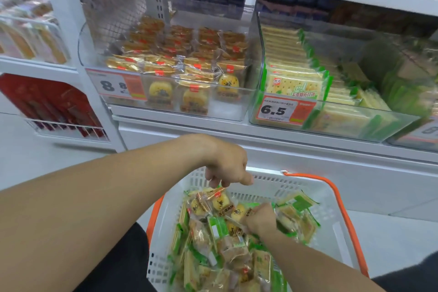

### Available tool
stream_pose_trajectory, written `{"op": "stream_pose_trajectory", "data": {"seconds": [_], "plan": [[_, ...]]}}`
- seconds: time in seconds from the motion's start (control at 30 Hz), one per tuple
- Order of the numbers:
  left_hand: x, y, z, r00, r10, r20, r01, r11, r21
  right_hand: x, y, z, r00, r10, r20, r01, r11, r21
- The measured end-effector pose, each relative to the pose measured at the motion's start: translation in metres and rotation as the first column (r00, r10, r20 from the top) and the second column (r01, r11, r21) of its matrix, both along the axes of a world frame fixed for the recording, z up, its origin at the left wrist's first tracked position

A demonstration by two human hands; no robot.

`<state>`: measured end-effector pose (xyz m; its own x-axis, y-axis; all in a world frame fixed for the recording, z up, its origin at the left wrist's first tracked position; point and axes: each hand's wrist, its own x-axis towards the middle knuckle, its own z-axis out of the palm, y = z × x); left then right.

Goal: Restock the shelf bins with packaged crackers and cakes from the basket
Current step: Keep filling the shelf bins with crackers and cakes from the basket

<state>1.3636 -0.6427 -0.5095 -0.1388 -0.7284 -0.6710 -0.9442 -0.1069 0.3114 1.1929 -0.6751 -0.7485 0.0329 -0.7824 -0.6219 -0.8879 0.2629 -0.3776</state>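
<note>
Fingers [214, 179] of your left hand [227, 168] are curled, pinching the top seam of a clear-wrapped cake packet [219, 200], centre of frame, just above the pile. Packet hangs at the basket's far end, barely clear of the others. Your right hand [259, 219] is lower, centre-right, fingers curled down into the pile around another cake packet [238, 212]; grip looks closed on it, though the fingertips are buried so the exact hold is hidden.

Both hands are inside the white basket [336, 227] with orange handles, bottom centre, sitting below the shelf. It's well stocked: yellow round cakes mixed with green-edged cracker packs [301, 205] and some brownish packets I can't identify.

Step in hand, as I read it: picking cakes out of the basket, one per hand. Nothing placed yet from this grab.

Targets are up the frame. Left clear bin [166, 111], centre-left, price tag 8.8, holds the same yellow cakes; front row is thin, with a bare gap at front right. Right clear bin [331, 130], tag 6.5, holds green cracker packs stood in rows, fairly full at the front.

Next move calls for: lift both packets clear without dragging neighbours, go up and left to the 8.8 bin, clear its front wall, drop into the front gap. Keep cakes out of the cracker bin. Seam pinch is light, so the packet may swing; don't rush the lift.
</note>
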Motion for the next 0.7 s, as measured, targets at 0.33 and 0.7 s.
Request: {"op": "stream_pose_trajectory", "data": {"seconds": [0.33, 0.7], "plan": [[-0.011, 0.002, 0.010, 0.999, -0.008, -0.049, 0.007, 1.000, -0.016, -0.004, -0.029, 0.091, 0.864, 0.491, -0.110, -0.411, 0.814, 0.410], [0.006, -0.008, 0.004, 0.985, 0.174, -0.013, -0.174, 0.978, -0.110, -0.029, -0.071, 0.222, 0.832, 0.077, 0.550, -0.165, 0.980, 0.111]]}}
